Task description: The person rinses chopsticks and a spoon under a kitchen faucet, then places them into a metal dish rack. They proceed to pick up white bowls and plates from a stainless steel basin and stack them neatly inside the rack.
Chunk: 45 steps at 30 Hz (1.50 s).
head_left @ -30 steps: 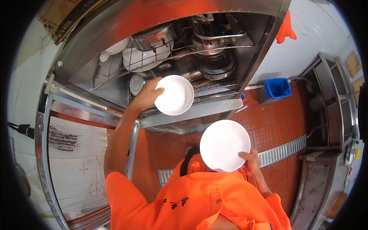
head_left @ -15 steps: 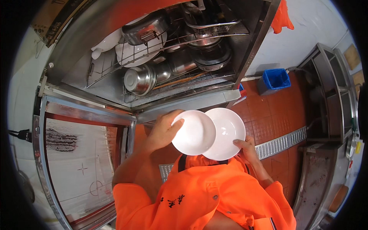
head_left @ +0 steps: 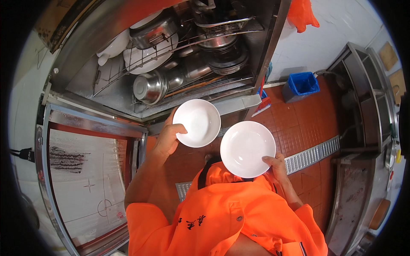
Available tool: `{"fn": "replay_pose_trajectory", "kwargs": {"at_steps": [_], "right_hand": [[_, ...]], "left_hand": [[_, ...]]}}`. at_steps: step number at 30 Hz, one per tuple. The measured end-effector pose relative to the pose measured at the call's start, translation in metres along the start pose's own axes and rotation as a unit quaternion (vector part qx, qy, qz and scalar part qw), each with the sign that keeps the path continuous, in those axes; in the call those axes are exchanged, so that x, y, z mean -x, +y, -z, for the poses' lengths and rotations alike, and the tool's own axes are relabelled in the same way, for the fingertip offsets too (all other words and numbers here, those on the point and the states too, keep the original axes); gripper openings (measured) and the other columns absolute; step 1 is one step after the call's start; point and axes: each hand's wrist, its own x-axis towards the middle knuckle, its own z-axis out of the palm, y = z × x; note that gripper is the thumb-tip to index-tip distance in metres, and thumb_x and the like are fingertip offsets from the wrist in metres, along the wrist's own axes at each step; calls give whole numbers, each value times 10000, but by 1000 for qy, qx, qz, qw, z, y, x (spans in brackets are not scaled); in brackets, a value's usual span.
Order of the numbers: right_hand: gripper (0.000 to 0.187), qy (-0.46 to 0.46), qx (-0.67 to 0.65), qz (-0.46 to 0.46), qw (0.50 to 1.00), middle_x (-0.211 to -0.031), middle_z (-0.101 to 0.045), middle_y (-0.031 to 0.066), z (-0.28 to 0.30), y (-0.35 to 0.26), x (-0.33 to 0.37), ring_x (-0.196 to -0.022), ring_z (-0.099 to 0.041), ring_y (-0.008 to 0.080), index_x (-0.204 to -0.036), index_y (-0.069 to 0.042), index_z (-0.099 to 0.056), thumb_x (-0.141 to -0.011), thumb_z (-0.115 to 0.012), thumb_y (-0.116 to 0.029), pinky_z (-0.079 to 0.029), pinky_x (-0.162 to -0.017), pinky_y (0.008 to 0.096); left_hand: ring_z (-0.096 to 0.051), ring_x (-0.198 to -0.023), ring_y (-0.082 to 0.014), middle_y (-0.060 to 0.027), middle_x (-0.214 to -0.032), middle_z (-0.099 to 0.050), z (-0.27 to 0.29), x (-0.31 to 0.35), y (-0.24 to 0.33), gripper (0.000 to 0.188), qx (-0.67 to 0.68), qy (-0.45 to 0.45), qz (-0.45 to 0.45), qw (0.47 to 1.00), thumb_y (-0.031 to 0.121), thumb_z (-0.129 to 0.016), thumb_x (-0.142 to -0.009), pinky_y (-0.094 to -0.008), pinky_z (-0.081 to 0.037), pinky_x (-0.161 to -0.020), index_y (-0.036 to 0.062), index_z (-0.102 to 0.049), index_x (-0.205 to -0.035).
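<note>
My left hand (head_left: pixel 168 138) grips the left rim of a white bowl (head_left: pixel 197 123), its thumb lying over the edge. A second white bowl (head_left: pixel 247 148), wider looking and shallow, is in my right hand (head_left: pixel 277 166), with the thumb on its right rim and the fingers hidden beneath. Both bowls face up, and a narrow gap parts them. The left one is nearer the open steel cabinet (head_left: pixel 239 103); the right one is close in front of my orange top. I see nothing inside either bowl.
Wire racks (head_left: pixel 200 40) in the cabinet carry steel bowls (head_left: pixel 147 88), pots and white dishes. The cabinet door (head_left: pixel 87 179) hangs open at the left. A blue-lined bin (head_left: pixel 302 85) stands on the red tiles near a floor drain (head_left: pixel 314 158). Steel shelving (head_left: pixel 363 102) lines the right side.
The left bowl has moved up and left toward the cabinet, away from the right bowl it overlapped. The right bowl has shifted only slightly. The view has turned a little.
</note>
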Motion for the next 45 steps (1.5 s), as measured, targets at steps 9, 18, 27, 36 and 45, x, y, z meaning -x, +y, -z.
{"fn": "replay_pose_trajectory", "kwargs": {"at_steps": [9, 18, 27, 36, 45], "right_hand": [[349, 12, -2, 3, 1000, -914, -636, 191, 5, 0, 10, -775, -660, 248, -1075, 152, -527, -751, -556, 23, -566, -703, 330], [396, 22, -24, -5, 999, -979, -617, 197, -5, -1, 12, -810, -653, 223, -1136, 121, -498, -763, -560, 3, -561, -639, 290], [352, -16, -23, -2, 1000, -955, -626, 152, -6, 10, 0, -786, -633, 212, -1123, 89, -534, -782, -541, 2, -528, -651, 290], [298, -9, 67, -10, 998, -973, -654, 146, -15, 1, 14, -841, -650, 204, -1080, 74, -593, -807, -596, -45, -538, -714, 297], [305, -15, 33, 12, 999, -965, -659, 128, -13, 18, 28, -816, -645, 188, -1088, 66, -597, -855, -608, -130, -535, -713, 307]], "left_hand": [[-597, -940, -392, -195, -1105, -563, 16, -6, 4, 619, 148, -31, 118, 981, 33, -506, -645, -525, -548, -624, -47, -432, -1254], [-576, -1028, -238, -131, -1108, -589, -27, 23, 1, 571, -65, -46, 26, 996, 13, -490, -660, -342, -447, -924, -52, -493, -1227], [-543, -1029, -222, -133, -1083, -559, -70, 28, -48, 501, -238, -204, -60, 948, 5, -454, -670, -327, -438, -897, 17, -508, -1169], [-552, -1009, -356, -165, -1056, -584, -99, 58, -73, 391, -334, -193, -142, 911, 94, -480, -773, -419, -430, -894, 66, -548, -1156], [-594, -900, -310, -152, -963, -617, -81, 66, -75, 327, -446, -183, -226, 846, 124, -579, -776, -392, -464, -810, 23, -592, -1086]]}}
